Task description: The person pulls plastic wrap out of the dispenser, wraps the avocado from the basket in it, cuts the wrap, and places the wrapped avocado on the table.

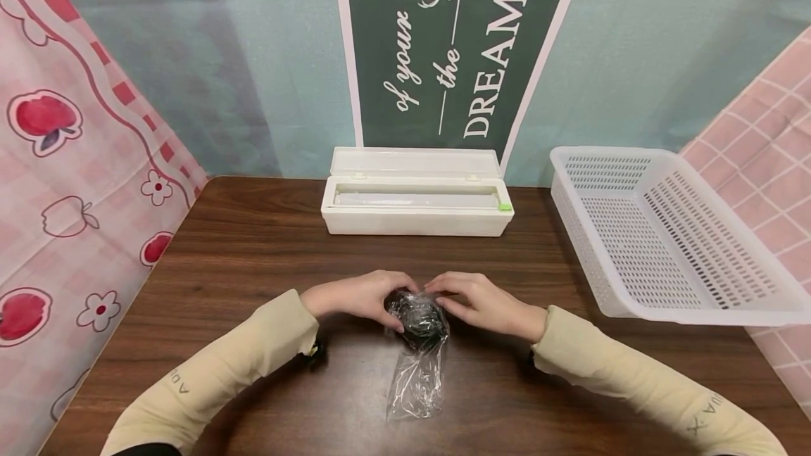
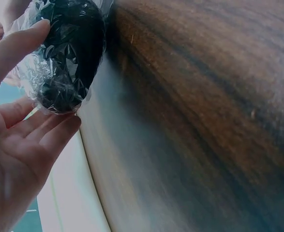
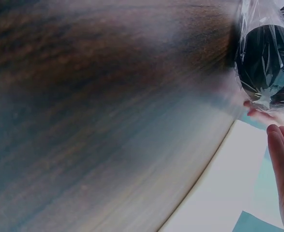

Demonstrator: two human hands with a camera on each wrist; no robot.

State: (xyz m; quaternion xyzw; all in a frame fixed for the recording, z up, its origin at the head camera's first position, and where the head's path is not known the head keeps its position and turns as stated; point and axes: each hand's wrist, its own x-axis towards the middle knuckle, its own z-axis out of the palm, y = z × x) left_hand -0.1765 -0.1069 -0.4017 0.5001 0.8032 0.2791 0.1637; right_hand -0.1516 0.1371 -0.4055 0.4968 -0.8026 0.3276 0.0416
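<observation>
A dark, rounded object wrapped in clear plastic film (image 1: 423,322) rests on the table in front of the person; its kind is hidden by the wrap. My left hand (image 1: 367,296) holds it from the left, thumb on the near side and fingers behind, as the left wrist view also shows around the wrapped dark object (image 2: 67,53). At its upper right is my right hand (image 1: 484,305), fingertips at the film's edge. The right wrist view shows fairly straight fingers (image 3: 278,150) beside the wrapped object (image 3: 265,63). A loose tail of film (image 1: 415,389) trails toward the person.
Behind the hands stands a long white film dispenser box (image 1: 415,224), lid raised, with a roll inside and a green slider at its right end. A white perforated plastic basket (image 1: 589,259) sits at the right on the brown wooden table (image 1: 253,245).
</observation>
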